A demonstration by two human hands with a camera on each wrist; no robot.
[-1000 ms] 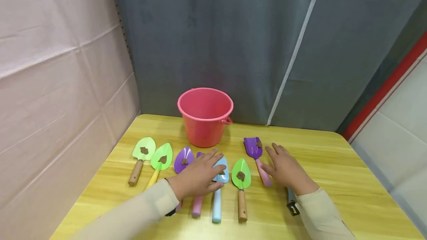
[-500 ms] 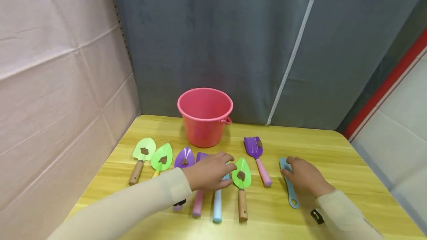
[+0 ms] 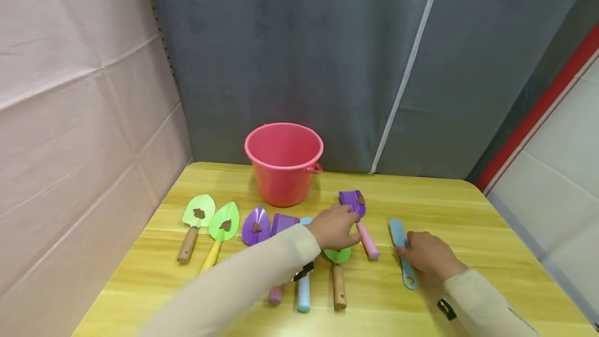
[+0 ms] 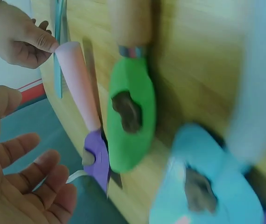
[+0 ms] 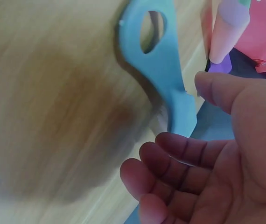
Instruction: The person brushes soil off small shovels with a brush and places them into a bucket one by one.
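Observation:
My left hand [image 3: 333, 228] hovers, fingers loosely spread, above a green trowel [image 3: 339, 256] with a wooden handle. Beside it lies a purple shovel [image 3: 345, 197] with a pink handle; in the left wrist view my left hand [image 4: 23, 182] holds nothing. My right hand [image 3: 430, 254] is at a flat light-blue tool [image 3: 398, 230] with a hole in its handle end. In the right wrist view, thumb and fingers stand apart on either side of that blue tool [image 5: 170, 70]. Whether they touch it is unclear. A brown piece [image 4: 127, 112] lies on the green blade.
A pink bucket [image 3: 284, 181] stands at the back of the wooden table [image 3: 421, 194]. Several more trowels lie leftward, including a purple one [image 3: 255, 225] and a green one with a yellow handle [image 3: 226, 215]. Grey cloth [image 3: 299, 56] hangs behind; a pale wall [image 3: 79, 144] borders the left.
My left hand has moved right, from above the light-blue trowel to above the green one. My right hand has shifted right and down, from beside the purple shovel to the flat blue tool.

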